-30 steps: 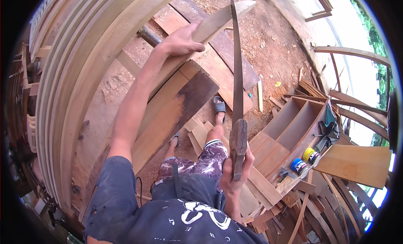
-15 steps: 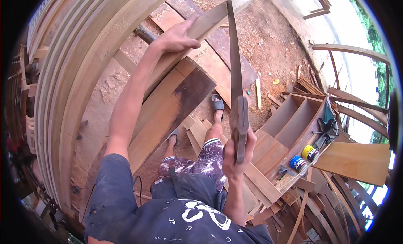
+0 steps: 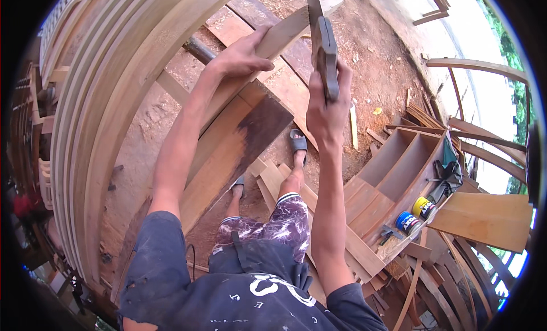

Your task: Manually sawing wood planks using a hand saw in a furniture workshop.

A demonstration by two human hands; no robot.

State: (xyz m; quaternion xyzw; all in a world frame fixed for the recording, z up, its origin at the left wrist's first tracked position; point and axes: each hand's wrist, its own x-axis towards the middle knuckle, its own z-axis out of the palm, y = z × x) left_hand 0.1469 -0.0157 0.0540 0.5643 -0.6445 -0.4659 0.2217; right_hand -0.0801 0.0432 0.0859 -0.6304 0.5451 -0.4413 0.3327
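Note:
My left hand (image 3: 246, 54) is clamped over a long pale wooden plank (image 3: 288, 32), its thumb on the near side and its fingers on the far side. In my right hand (image 3: 330, 111) is the dark handle of a handsaw (image 3: 326, 57). The saw's blade crosses the plank close to its pointed far end, and the blade's tip runs out of the top of the view. Beneath the plank lies a thick wooden board (image 3: 228, 143) with a dark stained end, just nearer than my left hand.
Several curved timbers (image 3: 122, 103) stand along the left. On the right are a wooden box with compartments (image 3: 393, 154), a blue can (image 3: 405, 221), a yellow can (image 3: 423, 207) and a pale board (image 3: 481, 217). Flat boards (image 3: 290, 97) and shavings lie on the dirt floor.
My right hand has pushed the saw forward, away from my body, so its handle is now close to the plank. My left hand stays in place on the plank.

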